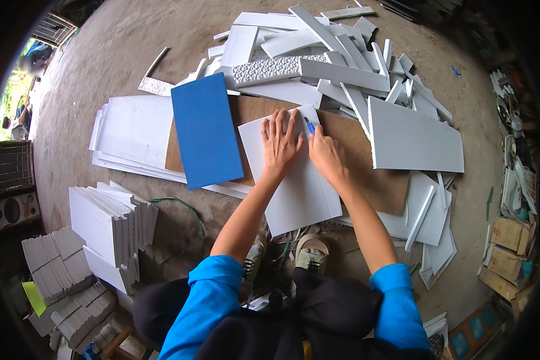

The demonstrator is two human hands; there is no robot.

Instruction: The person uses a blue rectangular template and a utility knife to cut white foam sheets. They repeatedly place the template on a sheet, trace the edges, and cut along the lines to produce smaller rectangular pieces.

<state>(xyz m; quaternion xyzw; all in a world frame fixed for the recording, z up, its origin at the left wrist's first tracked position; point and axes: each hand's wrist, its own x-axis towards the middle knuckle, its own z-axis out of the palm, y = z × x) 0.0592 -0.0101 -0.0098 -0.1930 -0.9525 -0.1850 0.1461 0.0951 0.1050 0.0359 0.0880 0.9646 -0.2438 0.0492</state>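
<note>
A white foam board (294,195) lies in front of me on a brown wooden board (372,174). My left hand (280,141) presses flat on its upper part, fingers spread. My right hand (327,157) is closed round a blue utility knife (309,126), its tip on the board near the far right edge. A thin line runs down the board's right side, below the knife. Left of my left hand, a blue rectangular panel (207,132) lies across the brown board and a stack of white sheets (132,129).
Beyond the work is a heap of white offcuts (318,72), some textured. A large white piece (414,138) and thin strips (420,219) lie right. White panels (93,222) and tied stacks (57,261) stand lower left. Cardboard boxes (510,234) line the right side.
</note>
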